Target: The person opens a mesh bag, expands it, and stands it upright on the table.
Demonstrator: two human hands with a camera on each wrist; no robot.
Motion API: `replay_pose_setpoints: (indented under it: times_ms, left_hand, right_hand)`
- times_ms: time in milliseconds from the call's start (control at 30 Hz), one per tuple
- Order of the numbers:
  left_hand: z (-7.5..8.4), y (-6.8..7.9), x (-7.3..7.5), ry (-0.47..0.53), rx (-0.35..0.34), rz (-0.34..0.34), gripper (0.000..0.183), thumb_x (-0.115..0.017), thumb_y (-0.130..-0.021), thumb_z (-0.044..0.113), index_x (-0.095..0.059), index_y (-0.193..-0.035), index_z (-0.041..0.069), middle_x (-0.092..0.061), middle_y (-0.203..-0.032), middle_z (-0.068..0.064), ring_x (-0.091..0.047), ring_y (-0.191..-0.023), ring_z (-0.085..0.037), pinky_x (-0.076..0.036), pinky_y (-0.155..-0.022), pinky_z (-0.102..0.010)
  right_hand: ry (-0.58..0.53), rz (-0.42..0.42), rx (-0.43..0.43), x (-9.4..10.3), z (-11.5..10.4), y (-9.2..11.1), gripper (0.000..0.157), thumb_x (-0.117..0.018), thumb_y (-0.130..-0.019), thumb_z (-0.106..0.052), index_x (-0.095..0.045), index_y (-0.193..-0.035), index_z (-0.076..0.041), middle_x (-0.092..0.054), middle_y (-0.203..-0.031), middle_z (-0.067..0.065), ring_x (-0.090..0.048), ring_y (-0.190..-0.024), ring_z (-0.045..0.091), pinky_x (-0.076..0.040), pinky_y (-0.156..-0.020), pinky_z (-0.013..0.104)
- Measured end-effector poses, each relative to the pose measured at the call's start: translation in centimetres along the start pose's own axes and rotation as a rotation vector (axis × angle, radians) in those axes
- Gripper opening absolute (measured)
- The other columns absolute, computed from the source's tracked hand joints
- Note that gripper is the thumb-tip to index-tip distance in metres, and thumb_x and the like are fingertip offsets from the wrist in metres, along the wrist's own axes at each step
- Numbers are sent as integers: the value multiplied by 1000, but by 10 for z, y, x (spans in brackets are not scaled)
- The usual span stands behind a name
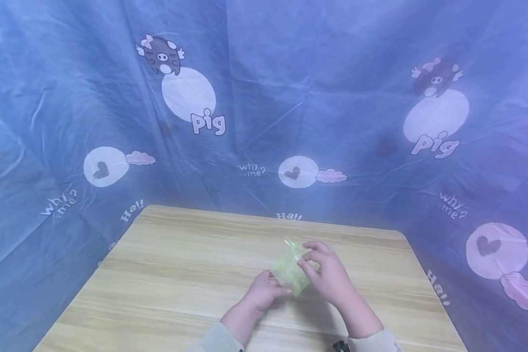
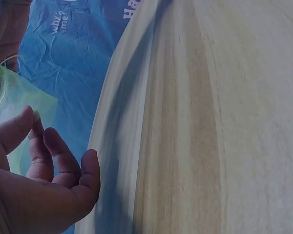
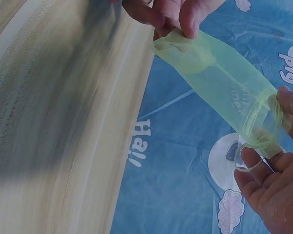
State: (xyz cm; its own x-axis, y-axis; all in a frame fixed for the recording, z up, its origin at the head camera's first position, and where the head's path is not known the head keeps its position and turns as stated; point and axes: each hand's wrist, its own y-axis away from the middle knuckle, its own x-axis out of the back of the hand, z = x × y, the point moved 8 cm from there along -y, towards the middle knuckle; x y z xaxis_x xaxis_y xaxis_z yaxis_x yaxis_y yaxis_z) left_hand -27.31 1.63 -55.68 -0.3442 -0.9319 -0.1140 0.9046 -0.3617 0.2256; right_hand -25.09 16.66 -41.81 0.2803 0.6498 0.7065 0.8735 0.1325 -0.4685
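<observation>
A sheer pale-green drawstring pouch (image 1: pixel 290 274) is stretched between both hands above the table. My left hand (image 1: pixel 264 292) pinches its bottom corner between thumb and forefinger; the other fingers are loosely bent, as the left wrist view shows. At the gathered mouth end, my right hand (image 1: pixel 330 276) grips the pouch with thumb and fingers. Thin drawstring loops (image 3: pixel 254 165) hang by the right fingertips in the right wrist view. The see-through cloth (image 3: pixel 219 73) looks flat, with the printed backdrop visible through it.
The light wood-grain table (image 1: pixel 180 274) spreads beneath the hands, its far edge close to a blue printed cloth backdrop (image 1: pixel 264 122) that surrounds it on the back and sides. A small black piece (image 1: pixel 341 346) shows by the right sleeve (image 1: pixel 376 343).
</observation>
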Motion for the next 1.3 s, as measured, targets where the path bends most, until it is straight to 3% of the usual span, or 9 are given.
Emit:
replay_pose_setpoints:
  times_ms: [233,433,567,767,900,1033,1133,1300]
  left_hand:
    - [-1,0,1,-17,-3,8,70,-79,-86,1,-44,-146,-12,-76,-114,-13,-70,-106,-29,-59,-90,-56]
    - [-1,-1,10,22,6,66,67,-79,-90,6,-44,-144,-13,-76,-112,-10,-70,-103,-26,-59,-87,-56]
    - [-1,-3,11,40,-2,63,63,-79,-89,4,-47,-142,-10,-77,-110,-9,-70,-101,-24,-59,-87,-57]
    - [0,-2,13,66,-6,68,71,-79,-88,3,-41,-146,-12,-73,-122,-18,-69,-108,-30,-58,-90,-59]
    - [3,-1,19,101,3,118,74,-74,-86,-1,-36,-148,-12,-64,-134,-26,-64,-91,-18,-59,-82,-44]
    - [5,0,22,137,11,155,69,-63,-85,-8,-36,-149,-11,-59,-138,-28,-45,-65,-7,-46,-65,-25]
    - [4,0,23,146,11,159,68,-60,-84,-11,-37,-148,-12,-58,-139,-28,-42,-63,-5,-42,-61,-20]
    - [3,-1,23,145,0,165,64,-59,-87,-11,-38,-147,-13,-58,-139,-29,-43,-64,-6,-41,-58,-18]
  right_hand:
    - [7,-1,3,-1,1,1,6,-83,-89,-8,-77,-91,-10,-70,-128,15,-63,-121,41,-53,-99,64]
    - [8,-22,-13,-4,3,0,6,-83,-90,-9,-77,-92,-9,-70,-129,14,-61,-124,41,-52,-102,63]
    - [9,-30,-16,-5,2,0,6,-83,-90,-9,-77,-92,-10,-69,-129,13,-61,-125,40,-52,-102,63]
    - [49,-24,16,-5,0,-2,6,-84,-89,-10,-78,-91,-10,-69,-129,15,-61,-124,42,-52,-101,63]
    - [168,2,161,-10,0,0,11,-88,-84,-10,-78,-87,-11,-69,-127,20,-63,-119,46,-52,-101,64]
    - [246,10,281,-21,5,7,15,-92,-79,-14,-78,-84,-13,-69,-124,25,-64,-115,47,-51,-101,65]
    - [253,-7,291,-27,11,12,15,-92,-78,-15,-78,-84,-15,-69,-125,24,-64,-116,46,-51,-101,64]
    - [243,-55,221,-32,17,14,13,-90,-82,-17,-78,-86,-17,-67,-131,21,-62,-121,44,-49,-105,64]
